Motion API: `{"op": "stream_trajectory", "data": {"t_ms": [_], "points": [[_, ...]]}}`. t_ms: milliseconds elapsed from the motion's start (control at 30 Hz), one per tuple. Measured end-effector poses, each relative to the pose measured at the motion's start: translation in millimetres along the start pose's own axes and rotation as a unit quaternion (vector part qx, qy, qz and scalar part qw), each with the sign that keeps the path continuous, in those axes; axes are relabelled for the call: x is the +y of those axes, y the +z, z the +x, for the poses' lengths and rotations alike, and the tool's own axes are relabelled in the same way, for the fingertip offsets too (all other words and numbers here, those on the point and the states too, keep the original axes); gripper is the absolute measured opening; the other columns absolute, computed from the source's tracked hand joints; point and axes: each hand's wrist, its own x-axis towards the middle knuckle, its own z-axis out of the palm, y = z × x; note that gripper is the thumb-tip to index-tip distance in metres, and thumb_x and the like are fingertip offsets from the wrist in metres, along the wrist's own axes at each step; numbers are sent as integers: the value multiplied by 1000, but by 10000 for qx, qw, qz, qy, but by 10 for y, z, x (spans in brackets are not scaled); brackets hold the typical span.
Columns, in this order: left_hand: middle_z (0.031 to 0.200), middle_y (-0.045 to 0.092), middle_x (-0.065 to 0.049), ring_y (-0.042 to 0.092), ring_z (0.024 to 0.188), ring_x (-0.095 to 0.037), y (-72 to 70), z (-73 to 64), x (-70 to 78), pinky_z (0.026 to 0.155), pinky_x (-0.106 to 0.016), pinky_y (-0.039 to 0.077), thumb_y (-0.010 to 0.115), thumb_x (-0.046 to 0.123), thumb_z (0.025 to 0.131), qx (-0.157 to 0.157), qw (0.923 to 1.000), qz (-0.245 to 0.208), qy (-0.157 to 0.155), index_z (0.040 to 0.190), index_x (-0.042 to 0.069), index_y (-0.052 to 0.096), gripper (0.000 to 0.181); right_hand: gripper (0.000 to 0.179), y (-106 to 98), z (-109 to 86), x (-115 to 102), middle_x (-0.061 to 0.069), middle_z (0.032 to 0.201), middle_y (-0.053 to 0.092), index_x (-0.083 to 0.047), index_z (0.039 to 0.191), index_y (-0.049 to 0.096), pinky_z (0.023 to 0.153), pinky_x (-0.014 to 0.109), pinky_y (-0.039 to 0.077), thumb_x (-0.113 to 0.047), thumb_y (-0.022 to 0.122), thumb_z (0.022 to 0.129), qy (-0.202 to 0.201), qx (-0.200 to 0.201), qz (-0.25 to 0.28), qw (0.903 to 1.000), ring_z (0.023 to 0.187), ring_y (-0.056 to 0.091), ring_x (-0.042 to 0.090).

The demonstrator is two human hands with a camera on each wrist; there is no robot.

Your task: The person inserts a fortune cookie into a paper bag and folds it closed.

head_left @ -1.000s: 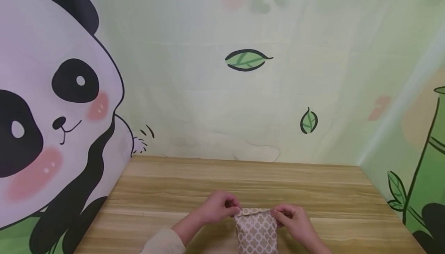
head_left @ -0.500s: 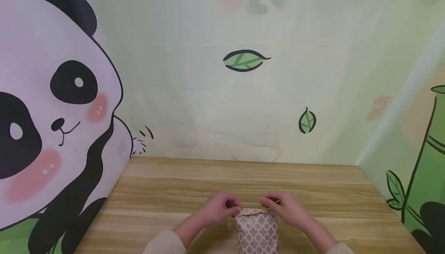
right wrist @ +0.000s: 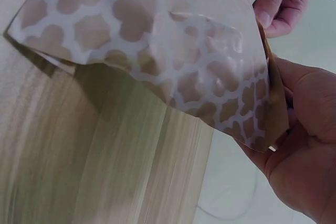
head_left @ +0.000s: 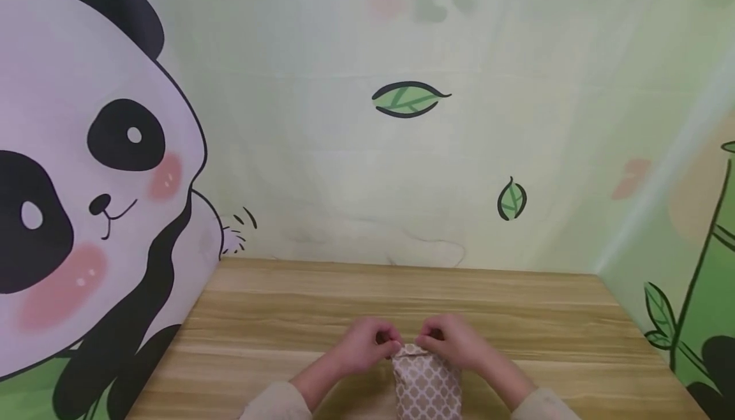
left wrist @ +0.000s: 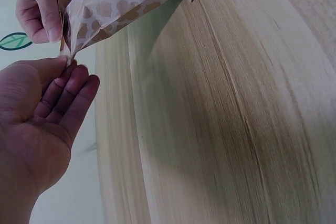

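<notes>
A brown paper bag [head_left: 429,385] with a white quatrefoil lattice print stands near the front of the table, its lower part cut off by the head view's edge. Its top is folded over in a narrow strip. My left hand [head_left: 366,345] pinches the left corner of that strip between thumb and index finger, the other fingers loosely bent in the left wrist view. Close beside it, my right hand [head_left: 456,343] pinches the folded edge with thumb and fingers. In the right wrist view the bag's printed side [right wrist: 189,56] looks glossy and creased, and the contents are hidden.
The wood-grain table [head_left: 275,305] reaches back to a pale green fabric backdrop [head_left: 321,171]. A printed panda [head_left: 132,152] covers the left wall, with printed bamboo [head_left: 709,279] on the right.
My right hand has let go of the bag's top right corner and slid left along the folded edge, close to my left hand. The left hand has stayed at its corner.
</notes>
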Motion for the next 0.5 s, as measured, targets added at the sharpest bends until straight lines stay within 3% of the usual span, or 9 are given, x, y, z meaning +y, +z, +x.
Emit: {"op": "stream_trajectory", "data": {"t_ms": [233, 500], "points": [[74, 65, 6, 60, 66, -3, 22, 5, 25, 62, -19, 52, 67, 13, 88, 71, 9998, -144, -134, 85, 10, 70, 5, 12, 36, -44, -6, -9, 70, 61, -18, 78, 64, 54, 22, 49, -23, 68, 88, 90, 51, 253, 9996, 60, 55, 5], [73, 64, 5, 59, 66, -4, 34, -7, 54, 62, -19, 52, 68, 7, 85, 71, 9998, -182, -68, 82, 13, 69, 6, 13, 93, -86, 3, -11, 71, 59, -21, 79, 62, 54, 23, 49, -27, 71, 85, 258, 46, 277, 9993, 61, 54, 5]]}}
